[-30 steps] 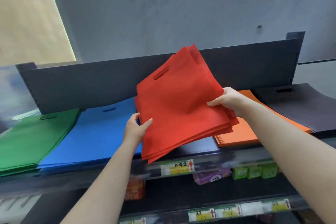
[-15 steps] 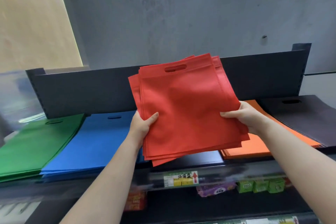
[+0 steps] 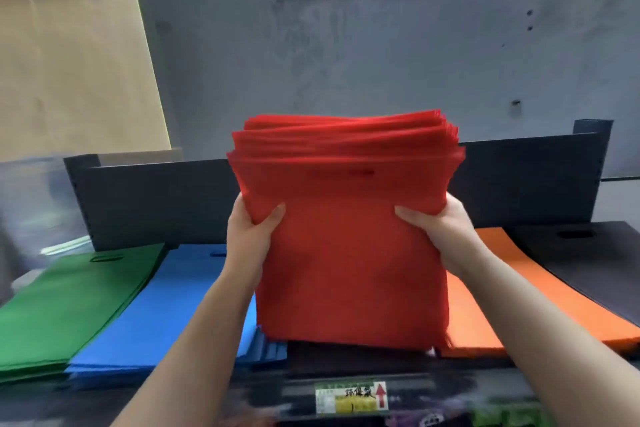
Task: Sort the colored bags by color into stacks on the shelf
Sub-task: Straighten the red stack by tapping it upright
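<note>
Head view: stack of red bags (image 3: 346, 253) upright at centre, lower edge on shelf (image 3: 346, 357). Left hand (image 3: 247, 236) grips stack's 9 o'clock edge, right hand (image 3: 440, 229) grips 3 o'clock edge, thumbs on front. Green stack (image 3: 69, 302) and blue stack (image 3: 166, 305) at 9 o'clock; orange stack (image 3: 512, 295) and black stack (image 3: 588, 260) at 3 o'clock.

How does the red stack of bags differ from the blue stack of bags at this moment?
The red stack stands nearly upright, gripped by the left hand and right hand; the blue stack lies flat on the shelf, untouched. The red stack's top edges fan apart; the blue stack's top looks flat. Both have cut-out handles.
</note>
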`<state>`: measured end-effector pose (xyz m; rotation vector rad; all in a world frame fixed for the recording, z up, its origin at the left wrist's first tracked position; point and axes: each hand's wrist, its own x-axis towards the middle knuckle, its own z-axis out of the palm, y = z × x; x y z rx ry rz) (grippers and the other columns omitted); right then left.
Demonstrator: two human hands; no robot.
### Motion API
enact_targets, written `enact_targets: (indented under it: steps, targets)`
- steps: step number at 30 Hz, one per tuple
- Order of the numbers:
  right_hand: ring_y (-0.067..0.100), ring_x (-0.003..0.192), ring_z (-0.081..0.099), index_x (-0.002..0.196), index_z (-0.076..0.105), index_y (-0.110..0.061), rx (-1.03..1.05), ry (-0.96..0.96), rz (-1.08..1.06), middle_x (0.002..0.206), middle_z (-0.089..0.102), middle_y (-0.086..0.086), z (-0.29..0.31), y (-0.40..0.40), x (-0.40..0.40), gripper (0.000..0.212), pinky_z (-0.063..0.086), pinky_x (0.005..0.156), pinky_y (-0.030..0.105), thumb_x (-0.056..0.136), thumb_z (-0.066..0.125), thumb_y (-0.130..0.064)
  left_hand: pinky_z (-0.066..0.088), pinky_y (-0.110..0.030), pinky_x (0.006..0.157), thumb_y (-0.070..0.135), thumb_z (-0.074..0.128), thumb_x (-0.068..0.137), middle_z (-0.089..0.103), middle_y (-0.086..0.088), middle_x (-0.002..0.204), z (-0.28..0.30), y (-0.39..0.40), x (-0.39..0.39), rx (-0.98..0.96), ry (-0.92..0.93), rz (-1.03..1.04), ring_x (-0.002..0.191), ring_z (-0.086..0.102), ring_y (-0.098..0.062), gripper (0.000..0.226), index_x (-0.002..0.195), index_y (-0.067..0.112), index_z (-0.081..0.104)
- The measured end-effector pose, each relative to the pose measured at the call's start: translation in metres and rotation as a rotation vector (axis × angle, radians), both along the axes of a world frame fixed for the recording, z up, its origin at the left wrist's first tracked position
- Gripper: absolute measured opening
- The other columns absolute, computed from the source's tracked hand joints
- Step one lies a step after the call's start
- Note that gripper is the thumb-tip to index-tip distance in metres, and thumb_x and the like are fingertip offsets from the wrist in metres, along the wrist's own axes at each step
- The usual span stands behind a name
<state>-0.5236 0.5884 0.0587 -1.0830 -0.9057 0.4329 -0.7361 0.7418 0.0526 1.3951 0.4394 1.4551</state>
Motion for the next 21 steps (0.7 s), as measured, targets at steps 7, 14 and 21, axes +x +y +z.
enact_targets:
  steps: [7,14,21]
  targets:
    - [0.017,0.094,0.069,0.110,0.061,-0.022,-0.002,-0.021,-0.002,0.106,0.071,0.001,0.043,0.008,0.003,0.041,0.054,0.080,0.032,0.075,0.077,-0.007,0.055,-0.030,0.078,0.012,0.074,0.080,0.074,0.002,0.093,0.049,-0.002,-0.002,-0.033,0.067,-0.102,0.086,0.070,-0.015,0.019,0.092,0.025,0.068]
    - [0.018,0.079,0.071,0.096,0.069,-0.017,-0.060,0.102,-0.021,0.097,0.073,0.009,0.007,0.001,-0.007,0.028,0.057,0.069,0.032,0.074,0.074,0.001,0.055,-0.018,0.066,0.009,0.068,0.085,0.074,0.005,0.089,0.011,-0.007,-0.009,-0.040,0.182,-0.099,0.078,0.070,-0.007,0.019,0.100,0.019,0.067]
    - [0.011,0.092,0.069,0.121,0.053,-0.027,-0.263,-0.088,0.234,0.108,0.070,-0.004,0.039,-0.002,-0.010,0.045,0.055,0.066,0.021,0.082,0.070,-0.011,0.054,-0.017,0.064,0.013,0.071,0.082,0.074,0.006,0.093,0.028,-0.009,-0.009,-0.087,0.367,-0.283,0.084,0.071,-0.009,0.032,0.113,0.018,0.064]
